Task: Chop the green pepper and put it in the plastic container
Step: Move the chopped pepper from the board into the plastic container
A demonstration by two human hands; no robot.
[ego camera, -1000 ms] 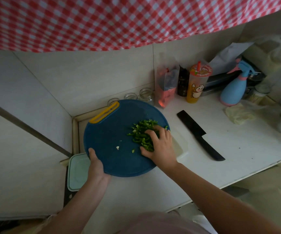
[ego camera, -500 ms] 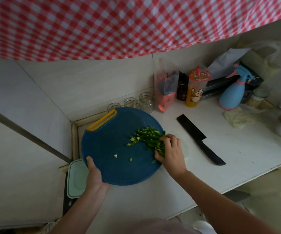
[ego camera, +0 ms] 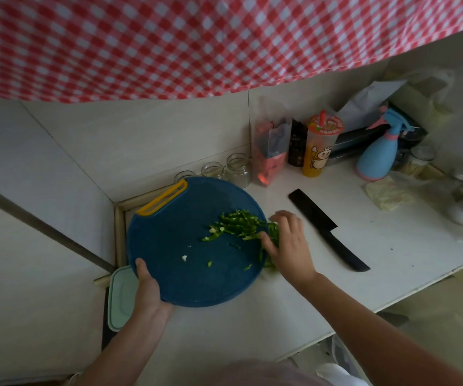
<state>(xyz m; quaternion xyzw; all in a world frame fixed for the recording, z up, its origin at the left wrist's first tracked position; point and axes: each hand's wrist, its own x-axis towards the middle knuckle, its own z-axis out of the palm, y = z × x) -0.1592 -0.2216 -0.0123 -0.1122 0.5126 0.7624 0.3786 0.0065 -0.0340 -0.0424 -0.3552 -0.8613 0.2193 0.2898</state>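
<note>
Fingers [ego camera: 142, 270] of the left hand [ego camera: 149, 289] grip the near rim of the blue cutting board [ego camera: 174, 246]. The right hand [ego camera: 290, 246], loosely bent and holding nothing, touches the chopped green pepper [ego camera: 238, 225] at the board's right edge. A black knife [ego camera: 327, 228] lies on the table [ego camera: 391, 246]. The cup [ego camera: 319, 151] shows a cartoon figure, but its print is unreadable.

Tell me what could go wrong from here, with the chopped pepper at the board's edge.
1. The chopped pepper sits at the right edge of the blue board, by the right hand. No container shows there, so pieces may spill onto the counter.
2. The black knife lies just beside that hand, so a wide sweep could brush it.
3. Only the left hand grips the board, so it might tip.
</note>
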